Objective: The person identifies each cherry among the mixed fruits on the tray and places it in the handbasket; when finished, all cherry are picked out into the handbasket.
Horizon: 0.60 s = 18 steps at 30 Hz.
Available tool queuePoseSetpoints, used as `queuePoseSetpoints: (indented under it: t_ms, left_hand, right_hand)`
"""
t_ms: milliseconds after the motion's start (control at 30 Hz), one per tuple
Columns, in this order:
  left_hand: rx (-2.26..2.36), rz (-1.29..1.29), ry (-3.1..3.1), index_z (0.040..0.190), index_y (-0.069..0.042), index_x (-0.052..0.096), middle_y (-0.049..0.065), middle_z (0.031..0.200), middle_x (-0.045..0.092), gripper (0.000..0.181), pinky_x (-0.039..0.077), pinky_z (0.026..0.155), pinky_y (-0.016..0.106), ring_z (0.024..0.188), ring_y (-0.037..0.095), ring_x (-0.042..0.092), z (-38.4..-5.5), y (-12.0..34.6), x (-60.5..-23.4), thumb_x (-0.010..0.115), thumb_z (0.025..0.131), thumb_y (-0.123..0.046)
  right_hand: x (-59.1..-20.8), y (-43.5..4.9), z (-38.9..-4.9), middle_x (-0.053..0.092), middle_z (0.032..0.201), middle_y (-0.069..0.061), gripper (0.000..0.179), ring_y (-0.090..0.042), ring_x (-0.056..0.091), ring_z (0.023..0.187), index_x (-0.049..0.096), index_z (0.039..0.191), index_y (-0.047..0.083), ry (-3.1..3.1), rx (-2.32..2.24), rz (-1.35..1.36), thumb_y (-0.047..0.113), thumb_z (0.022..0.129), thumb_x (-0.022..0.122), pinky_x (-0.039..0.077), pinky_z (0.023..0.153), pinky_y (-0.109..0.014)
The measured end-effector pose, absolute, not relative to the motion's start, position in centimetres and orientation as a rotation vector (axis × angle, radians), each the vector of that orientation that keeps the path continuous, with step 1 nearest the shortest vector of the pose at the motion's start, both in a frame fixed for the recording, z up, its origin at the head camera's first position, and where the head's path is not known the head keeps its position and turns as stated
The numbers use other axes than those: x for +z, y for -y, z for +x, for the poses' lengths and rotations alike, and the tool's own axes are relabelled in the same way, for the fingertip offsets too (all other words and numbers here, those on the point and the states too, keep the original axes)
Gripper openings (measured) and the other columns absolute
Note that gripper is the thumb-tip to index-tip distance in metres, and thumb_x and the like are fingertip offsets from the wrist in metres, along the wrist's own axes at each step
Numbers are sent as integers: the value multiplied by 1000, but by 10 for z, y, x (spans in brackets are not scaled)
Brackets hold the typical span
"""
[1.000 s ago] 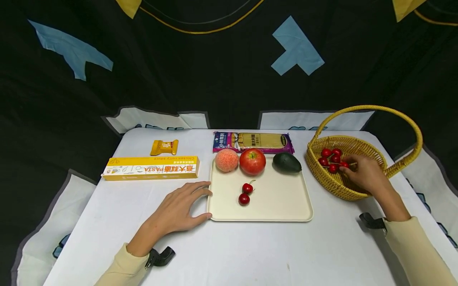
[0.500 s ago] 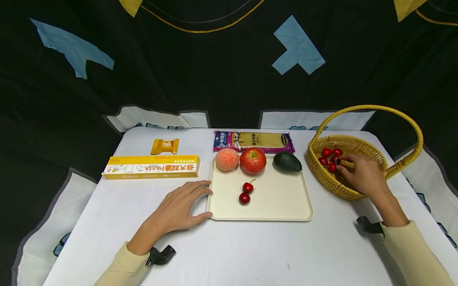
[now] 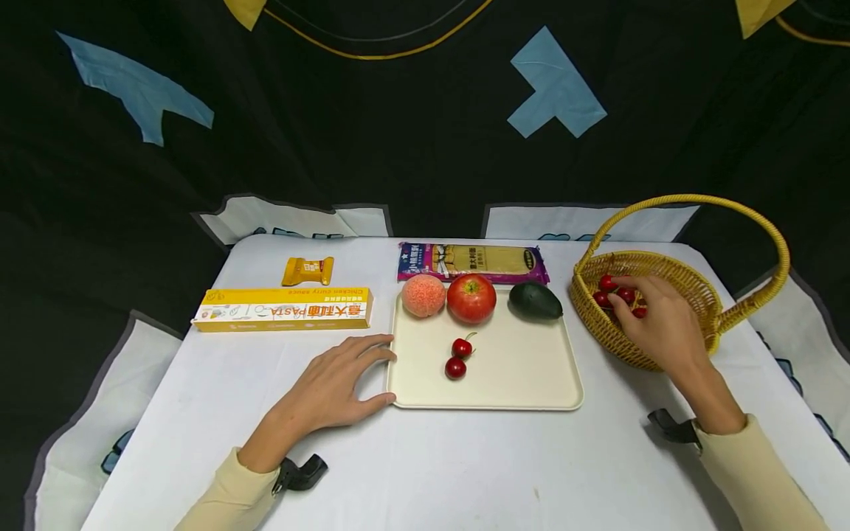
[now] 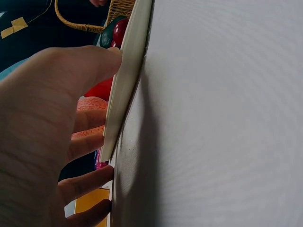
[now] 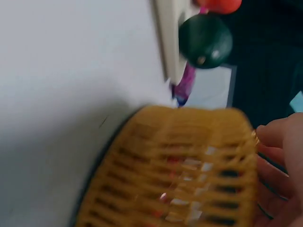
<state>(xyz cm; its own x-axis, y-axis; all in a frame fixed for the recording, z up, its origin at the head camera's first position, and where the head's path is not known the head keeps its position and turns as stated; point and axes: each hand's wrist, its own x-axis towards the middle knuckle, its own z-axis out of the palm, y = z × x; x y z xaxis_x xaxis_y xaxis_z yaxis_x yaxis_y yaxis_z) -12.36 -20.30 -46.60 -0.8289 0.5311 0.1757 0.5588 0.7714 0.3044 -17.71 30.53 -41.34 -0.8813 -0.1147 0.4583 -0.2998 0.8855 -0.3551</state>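
My left hand (image 3: pixel 341 387) rests at the left edge of the cream tray (image 3: pixel 514 383), fingers spread, thumb and fingertips at the rim. In the left wrist view the thumb lies against the tray's rim (image 4: pixel 129 61). My right hand (image 3: pixel 664 324) reaches into the yellow wicker basket (image 3: pixel 598 339), thumb and index finger bent close around red cherries (image 3: pixel 626 295); I cannot tell whether they pinch one. In the right wrist view the basket wall hides most of the cherries. On the tray lie two cherries (image 3: pixel 455 368), a peach (image 3: pixel 423 296), an apple (image 3: pixel 471 299) and an avocado (image 3: pixel 535 301).
Behind the tray lies a purple pasta packet (image 3: pixel 488 261). A yellow pasta box (image 3: pixel 285 309) and a small yellow wrapped snack (image 3: pixel 308 271) are at the left. The basket's tall handle (image 3: pixel 704 199) arches over its opening. A black cloth hangs behind the white table.
My right hand has shifted left and toward me within the basket, its fingers now over the cherries at its left side. The left hand and the tray have stayed put.
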Motion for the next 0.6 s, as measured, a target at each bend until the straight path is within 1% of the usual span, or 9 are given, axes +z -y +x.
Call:
queuePoseSetpoints:
  t_ms: [67, 100, 167, 233, 300, 333, 400, 467, 600]
  left_hand:
    - [-535, -891, 2882, 133, -27, 70, -5, 162, 52, 54, 55, 102, 54, 143, 24, 55, -124, 203, -466, 80, 90, -57]
    - [-534, -892, 2883, 133, -27, 70, -5, 162, 52, 54, 55, 102, 54, 143, 24, 55, -124, 203, -466, 80, 90, -57]
    - [-534, -892, 2884, 133, -27, 70, -5, 163, 52, 54, 54, 102, 54, 143, 24, 55, -124, 203, -466, 80, 90, -57]
    - [-535, -893, 2886, 134, -27, 70, -5, 163, 52, 54, 54, 103, 54, 144, 24, 55, -125, 203, -465, 80, 90, -57]
    - [-536, -892, 2886, 134, -27, 70, -5, 163, 52, 54, 54, 103, 54, 144, 24, 54, -125, 203, -465, 80, 90, -57]
    - [-537, -890, 2887, 134, -27, 70, -5, 163, 52, 54, 54, 103, 54, 144, 24, 54, -125, 203, -465, 80, 90, -57]
    - [-537, -888, 2886, 133, -27, 70, -5, 163, 52, 54, 54, 103, 54, 144, 24, 54, -124, 203, -465, 80, 90, -57]
    - [-539, -887, 2887, 133, -27, 70, -5, 163, 52, 54, 54, 103, 55, 144, 24, 54, -124, 203, -465, 80, 90, -57]
    - [-533, -889, 2889, 134, -27, 70, -5, 163, 52, 53, 54, 103, 55, 144, 24, 54, -124, 204, -466, 79, 90, -57]
  right_hand:
    - [-411, -298, -175, 73, 117, -21, 35, -40, 71, 100, 73, 128, 4, 2585, 600, 341, 11, 95, 82, 60, 80, -52]
    - [-411, -294, -174, 74, 115, -19, 36, -37, 71, 97, 73, 128, 5, 2574, 606, 359, 11, 94, 82, 59, 77, -46]
    - [-410, -286, -172, 74, 114, -16, 37, -33, 72, 92, 72, 129, 6, 2565, 617, 398, 9, 94, 83, 57, 74, -41]
    - [-411, -277, -170, 74, 114, -15, 38, -33, 72, 92, 72, 129, 5, 2566, 640, 432, 8, 93, 83, 58, 75, -42]
    - [-411, -268, -169, 74, 116, -15, 38, -33, 73, 97, 72, 128, 5, 2576, 657, 464, 8, 93, 84, 60, 80, -48]
    - [-412, -263, -168, 74, 117, -15, 38, -33, 72, 96, 72, 128, 4, 2576, 661, 484, 8, 92, 84, 60, 79, -51]
    - [-415, -255, -165, 74, 116, -14, 37, -31, 70, 90, 73, 126, 4, 2576, 663, 525, 8, 91, 85, 60, 74, -49]
    - [-418, -247, -163, 74, 113, -12, 37, -28, 68, 85, 74, 125, 5, 2569, 668, 574, 7, 90, 86, 59, 69, -45]
    - [-425, -232, -161, 74, 109, -11, 38, -26, 67, 81, 75, 122, 6, 2557, 711, 655, 4, 87, 88, 59, 65, -42]
